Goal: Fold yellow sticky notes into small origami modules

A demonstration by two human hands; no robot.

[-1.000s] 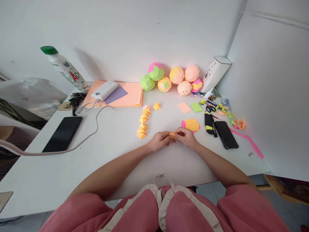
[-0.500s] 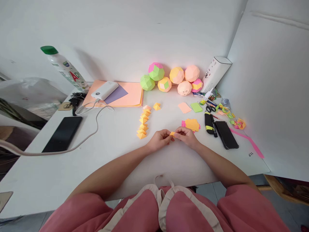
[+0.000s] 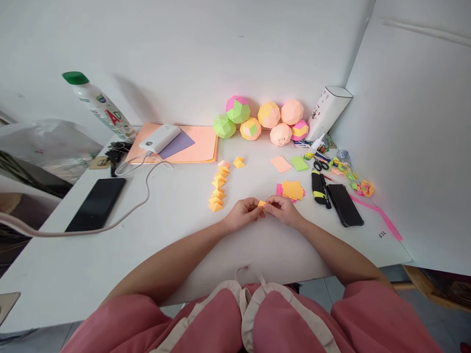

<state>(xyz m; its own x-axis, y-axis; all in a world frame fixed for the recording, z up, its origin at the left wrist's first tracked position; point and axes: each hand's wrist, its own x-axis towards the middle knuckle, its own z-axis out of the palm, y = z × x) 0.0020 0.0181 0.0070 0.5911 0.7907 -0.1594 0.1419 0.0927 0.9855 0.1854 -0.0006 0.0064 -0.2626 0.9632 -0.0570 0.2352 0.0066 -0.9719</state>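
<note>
My left hand (image 3: 243,214) and my right hand (image 3: 282,210) meet over the white table (image 3: 176,255), and both pinch one small folded orange paper piece (image 3: 262,203) between their fingertips. A row of several folded orange pieces (image 3: 218,186) lies just left of my hands. A stack of orange and pink paper squares (image 3: 292,189) sits right behind my right hand.
Several paper polyhedron balls (image 3: 257,120) line the back wall. Peach and purple sheets (image 3: 198,142) carry a white power bank (image 3: 159,138) with a cable. A black phone (image 3: 96,203) lies left; another phone (image 3: 345,204), a highlighter (image 3: 317,188), scissors (image 3: 321,164) and paper scraps lie right. A spray bottle (image 3: 99,107) stands back left.
My fingers shifted slightly on the orange piece, which sits a little higher between the fingertips. Nothing else on the table has moved.
</note>
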